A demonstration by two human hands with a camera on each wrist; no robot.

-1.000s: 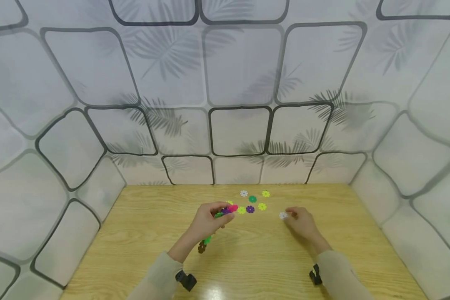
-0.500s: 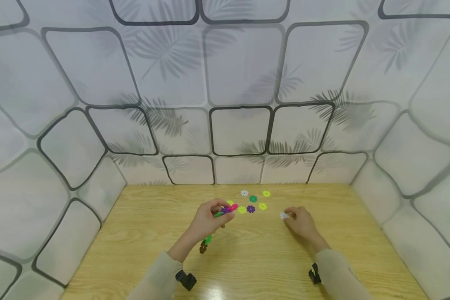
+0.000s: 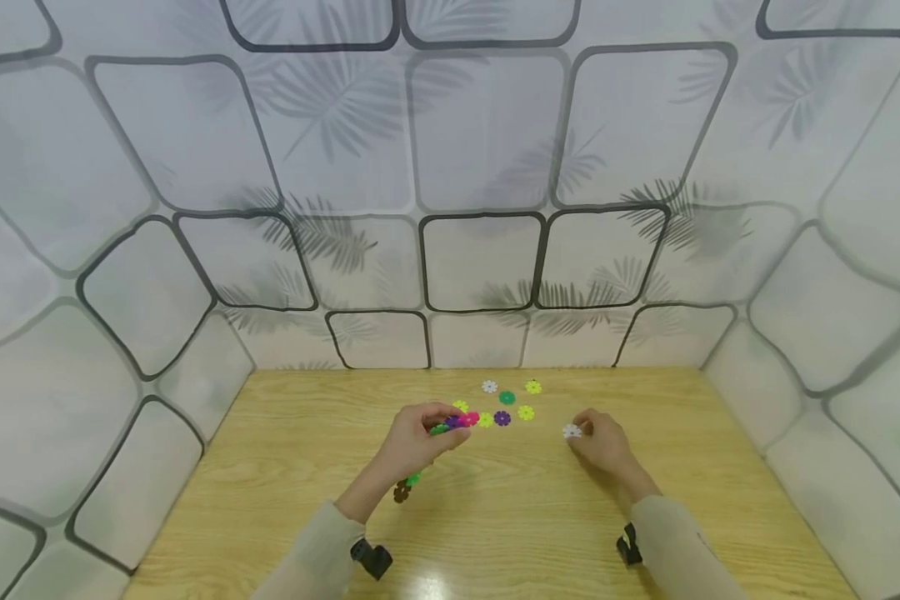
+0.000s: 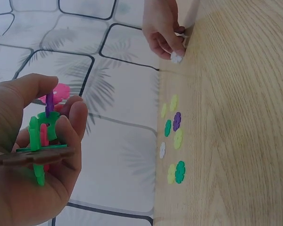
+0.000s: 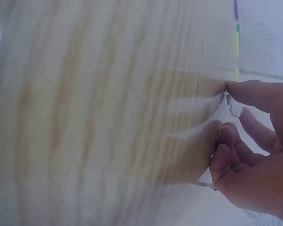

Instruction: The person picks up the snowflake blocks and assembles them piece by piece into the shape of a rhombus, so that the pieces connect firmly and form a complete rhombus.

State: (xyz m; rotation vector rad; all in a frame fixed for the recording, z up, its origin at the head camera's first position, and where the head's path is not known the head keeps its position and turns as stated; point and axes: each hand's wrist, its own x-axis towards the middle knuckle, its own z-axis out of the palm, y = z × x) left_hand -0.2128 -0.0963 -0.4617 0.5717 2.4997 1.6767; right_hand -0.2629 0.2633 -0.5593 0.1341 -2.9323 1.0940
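My left hand (image 3: 412, 443) grips a linked string of plastic flower-shaped discs above the table. A pink disc (image 3: 470, 419) and a purple one stand at its far end, near the thumb and forefinger. Green pieces and a brown disc (image 4: 35, 156) hang at the near end, below the palm; the fingers hide part of the string. Over to the right, my right hand (image 3: 603, 443) pinches a white flower disc (image 3: 572, 431) at the tabletop. In the right wrist view this white disc (image 5: 235, 108) shows only partly between thumb and fingers.
Several loose flower discs lie flat between the hands toward the back, among them a purple disc (image 3: 502, 418), a green disc (image 3: 507, 398) and a yellow disc (image 3: 526, 412). Behind the wooden table (image 3: 510, 517) rises a patterned wall, with more on both sides.
The white disc shows more fully at my right fingertips and has shifted slightly right. In my left hand, the string's pink end has moved a little right and down.
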